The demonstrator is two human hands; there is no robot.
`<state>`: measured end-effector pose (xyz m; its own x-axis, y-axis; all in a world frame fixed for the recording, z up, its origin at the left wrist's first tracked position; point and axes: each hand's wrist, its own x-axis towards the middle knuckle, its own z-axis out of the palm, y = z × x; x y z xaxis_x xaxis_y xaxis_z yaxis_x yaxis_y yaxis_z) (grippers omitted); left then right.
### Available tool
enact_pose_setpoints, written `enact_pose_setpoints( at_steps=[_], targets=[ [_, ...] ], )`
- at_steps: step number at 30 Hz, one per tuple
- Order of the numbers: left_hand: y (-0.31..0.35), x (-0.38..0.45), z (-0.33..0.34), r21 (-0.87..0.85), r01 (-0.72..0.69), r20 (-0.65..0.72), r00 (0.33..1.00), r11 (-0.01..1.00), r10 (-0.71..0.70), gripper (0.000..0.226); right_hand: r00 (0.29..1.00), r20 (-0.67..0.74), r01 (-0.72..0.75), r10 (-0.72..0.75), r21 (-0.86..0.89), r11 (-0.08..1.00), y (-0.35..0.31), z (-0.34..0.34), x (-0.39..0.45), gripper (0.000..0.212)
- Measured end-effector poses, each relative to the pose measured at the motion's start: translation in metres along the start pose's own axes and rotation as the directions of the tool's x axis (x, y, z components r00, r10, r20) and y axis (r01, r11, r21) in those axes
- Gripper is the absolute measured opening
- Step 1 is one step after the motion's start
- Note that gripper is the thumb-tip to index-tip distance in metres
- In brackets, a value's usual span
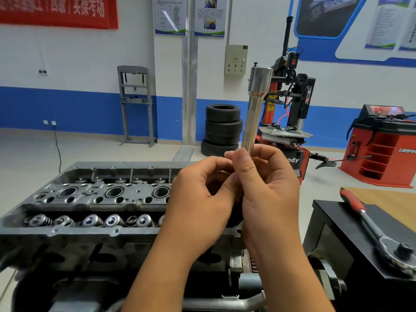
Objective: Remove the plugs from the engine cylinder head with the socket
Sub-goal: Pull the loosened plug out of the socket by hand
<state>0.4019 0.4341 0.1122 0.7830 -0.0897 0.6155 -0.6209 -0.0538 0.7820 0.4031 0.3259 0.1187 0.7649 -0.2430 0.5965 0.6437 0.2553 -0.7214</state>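
Head view: the engine cylinder head [94,199] fills the lower left, and I take it as my landmark. It lies lengthwise across the frame, with a row of round plug wells along its middle and a row of valve springs [90,221] along its near edge. Beyond its far right end stands a red and black tyre changer [290,104], with a stack of tyres [222,129] just left of that machine. To the right of the cylinder head sits a black tabletop [333,224], and on it lies a ratchet wrench [378,230] with a red grip, its drive head nearest me.

Above the right end of the cylinder head I see both hands raised together. My right hand [270,190] has its fingers curled round the lower end of a long deep socket [254,109], which stands nearly upright and clear of the head, wide end up. My left hand [202,199] is curled in beside it, fingertips meeting the right hand at the socket's base; whether they pinch the socket itself I cannot tell.
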Motion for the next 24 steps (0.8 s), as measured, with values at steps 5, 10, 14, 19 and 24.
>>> enact_pose_setpoints(
  at_steps=[5,10,14,19,24],
  targets=[
    [0.0014,-0.0013,-0.002,-0.095,0.081,0.094,0.993,0.992,-0.072,0.024,0.999,0.019,-0.029,0.029,0.008,1.0,0.003,-0.0005,0.0041,0.021],
    [-0.0011,-0.0005,-0.0034,-0.027,0.053,0.038,0.998,0.998,-0.052,0.017,1.0,0.024,-0.012,0.012,-0.01,1.0,0.0029,0.0005,0.0031,0.017],
    [-0.0035,0.0003,-0.0012,0.014,0.053,-0.024,0.998,0.999,-0.052,0.015,0.998,0.058,-0.029,0.03,-0.017,0.999,0.0018,-0.0021,0.0029,0.019],
    [-0.0004,0.0005,-0.0048,-0.076,0.078,0.104,0.992,0.994,-0.07,0.021,0.993,0.12,-0.007,0.016,-0.076,0.997,0.0013,-0.0006,0.0026,0.022],
    [-0.0013,0.0001,-0.0004,-0.029,0.034,0.011,0.999,0.999,-0.034,0.022,0.997,0.078,-0.001,0.005,-0.05,0.999,0.0024,-0.0004,0.0008,0.016]
  ],
)
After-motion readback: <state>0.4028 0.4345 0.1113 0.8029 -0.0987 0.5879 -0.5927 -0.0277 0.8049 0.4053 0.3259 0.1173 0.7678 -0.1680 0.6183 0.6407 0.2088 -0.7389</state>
